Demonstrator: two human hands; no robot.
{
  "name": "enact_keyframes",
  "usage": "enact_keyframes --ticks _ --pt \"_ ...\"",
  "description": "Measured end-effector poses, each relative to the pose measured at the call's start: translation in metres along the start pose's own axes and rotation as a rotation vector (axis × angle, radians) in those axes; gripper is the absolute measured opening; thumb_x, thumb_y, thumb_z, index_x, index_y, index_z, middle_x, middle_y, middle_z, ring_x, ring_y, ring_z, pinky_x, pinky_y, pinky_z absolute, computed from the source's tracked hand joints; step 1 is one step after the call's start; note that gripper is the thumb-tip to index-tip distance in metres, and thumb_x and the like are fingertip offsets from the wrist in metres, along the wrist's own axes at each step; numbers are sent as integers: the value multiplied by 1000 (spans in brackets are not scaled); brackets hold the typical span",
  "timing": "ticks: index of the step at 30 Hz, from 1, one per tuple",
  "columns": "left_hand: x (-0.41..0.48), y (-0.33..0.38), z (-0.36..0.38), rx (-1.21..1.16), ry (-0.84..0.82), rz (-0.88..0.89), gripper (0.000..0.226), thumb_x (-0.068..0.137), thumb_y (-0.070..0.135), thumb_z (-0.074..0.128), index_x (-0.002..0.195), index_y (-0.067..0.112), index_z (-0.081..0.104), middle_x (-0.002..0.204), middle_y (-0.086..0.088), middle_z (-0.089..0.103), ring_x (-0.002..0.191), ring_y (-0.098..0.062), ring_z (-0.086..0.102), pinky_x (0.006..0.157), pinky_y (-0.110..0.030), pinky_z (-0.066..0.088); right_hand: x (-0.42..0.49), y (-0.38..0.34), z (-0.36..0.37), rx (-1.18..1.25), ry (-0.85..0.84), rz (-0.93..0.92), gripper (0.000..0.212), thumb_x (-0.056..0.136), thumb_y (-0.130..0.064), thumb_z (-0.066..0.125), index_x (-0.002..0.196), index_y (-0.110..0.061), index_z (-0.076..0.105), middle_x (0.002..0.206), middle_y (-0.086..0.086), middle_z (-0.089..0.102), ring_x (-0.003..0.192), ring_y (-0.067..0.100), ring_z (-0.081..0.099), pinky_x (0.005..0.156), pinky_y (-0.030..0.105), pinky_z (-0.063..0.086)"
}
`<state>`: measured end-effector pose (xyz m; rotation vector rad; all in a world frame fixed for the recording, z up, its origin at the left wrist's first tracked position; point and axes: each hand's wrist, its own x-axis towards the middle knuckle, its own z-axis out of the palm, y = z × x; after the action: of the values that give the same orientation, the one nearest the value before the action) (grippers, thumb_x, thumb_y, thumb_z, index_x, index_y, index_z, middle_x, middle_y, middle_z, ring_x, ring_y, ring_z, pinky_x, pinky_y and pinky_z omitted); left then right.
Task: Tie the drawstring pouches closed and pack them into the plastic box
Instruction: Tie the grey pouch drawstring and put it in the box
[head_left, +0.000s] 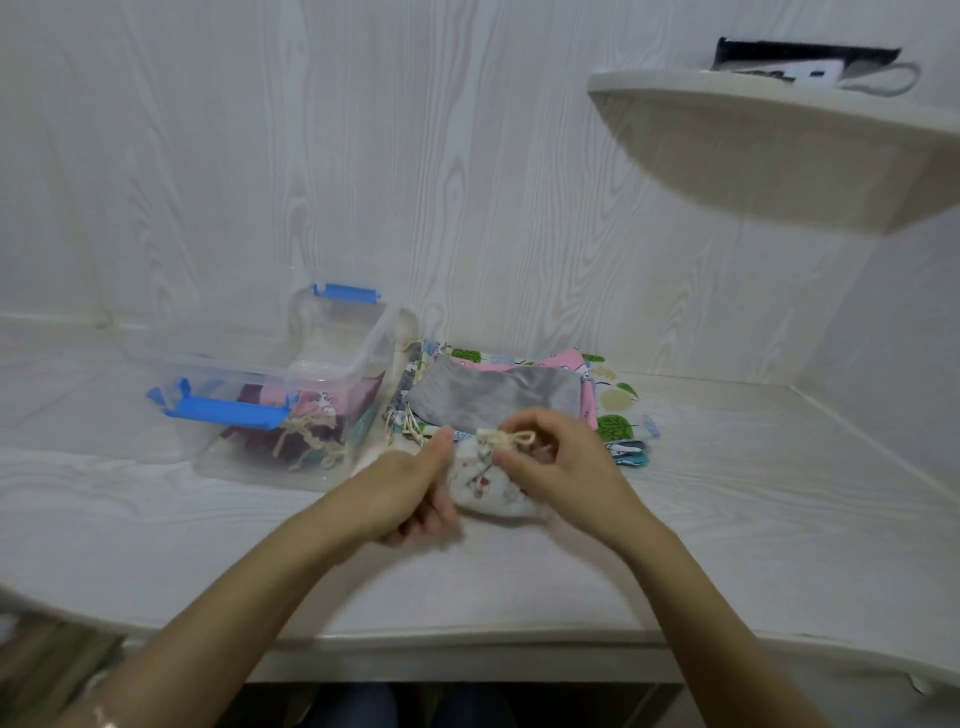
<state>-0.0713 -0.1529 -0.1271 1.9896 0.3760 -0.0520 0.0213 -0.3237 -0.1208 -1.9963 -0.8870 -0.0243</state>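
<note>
A small white patterned pouch (485, 491) lies on the white table (208, 545) in front of me, its neck gathered by a beige drawstring (511, 439) in a loop. My left hand (415, 486) grips the pouch's left side with curled fingers. My right hand (558, 462) pinches the cord at the neck. Left of them stands the clear plastic box (332, 364) with blue latches, holding several tied pouches (306, 436). A pile of flat pouches (498, 397), grey one on top, lies just behind my hands.
A wood-grain wall (467, 156) backs the table. A rounded white shelf (779, 140) juts out at the upper right with a dark item (800, 62) on it. The table's front edge runs below my forearms.
</note>
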Motion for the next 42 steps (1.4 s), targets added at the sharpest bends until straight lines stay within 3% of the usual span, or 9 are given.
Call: enact_keyframes --ticks 2,7,17,23,29,31,33,37,42 --pt "1 13 -4 -296 -363 -178 95 88 72 10 105 -2 68 93 -15 74 69 -19 69 55 -21 50 9 -14 -8 -6 67 -69 14 82 -16 75 93 -22 67 84 -12 66 76 -2 60 68 17 49" --pt "21 58 -21 -793 -479 -48 94 85 76 13 119 2 60 117 -25 65 108 -37 63 94 -39 50 34 -58 -25 -62 136 -239 16 80 -16 75 92 -23 66 85 -11 67 81 5 62 70 25 51" --pt "38 113 -123 -808 -105 244 80 90 71 24 122 5 58 120 -15 66 110 -28 65 101 -42 47 104 -128 -5 -104 279 -497 13 81 -11 70 92 -15 63 92 -2 65 83 8 60 65 18 48" --pt "53 91 -178 -778 98 161 69 94 63 23 123 11 59 112 -15 68 98 -30 69 89 -41 54 166 -139 39 102 181 -418 16 79 -8 71 85 -18 61 84 -13 63 82 9 62 72 20 50" --pt "76 60 -195 -842 50 -28 61 97 54 25 113 6 60 108 -22 64 107 -40 62 97 -51 46 204 -123 73 -76 70 -362 11 81 -11 69 89 -14 62 88 -4 65 82 14 62 71 24 50" --pt "73 53 -199 -706 3 -99 56 100 47 29 102 0 60 94 -21 66 100 -38 62 100 -53 44 206 -118 84 -188 -34 -363 11 82 -14 69 90 -13 62 89 -2 65 82 16 61 73 30 50" --pt "64 50 -204 -276 22 -178 43 100 35 37 91 -2 57 78 -14 66 84 -31 64 96 -51 49 202 -113 95 -321 -169 -378 12 82 -15 70 90 -13 62 90 -1 64 78 14 58 72 33 49" --pt "58 43 -211 601 241 -203 25 99 18 45 108 -5 51 101 -17 64 79 -28 68 75 -39 59 187 -121 102 -277 -717 -127 28 83 -30 74 100 -10 66 91 4 75 80 14 70 78 28 54" --pt "71 27 -199 758 -265 -394 25 89 15 63 112 6 65 108 -11 69 91 -27 69 86 -37 57 209 -131 119 -708 -808 -83 26 91 -32 61 106 -13 72 104 -3 74 100 11 64 91 26 44"
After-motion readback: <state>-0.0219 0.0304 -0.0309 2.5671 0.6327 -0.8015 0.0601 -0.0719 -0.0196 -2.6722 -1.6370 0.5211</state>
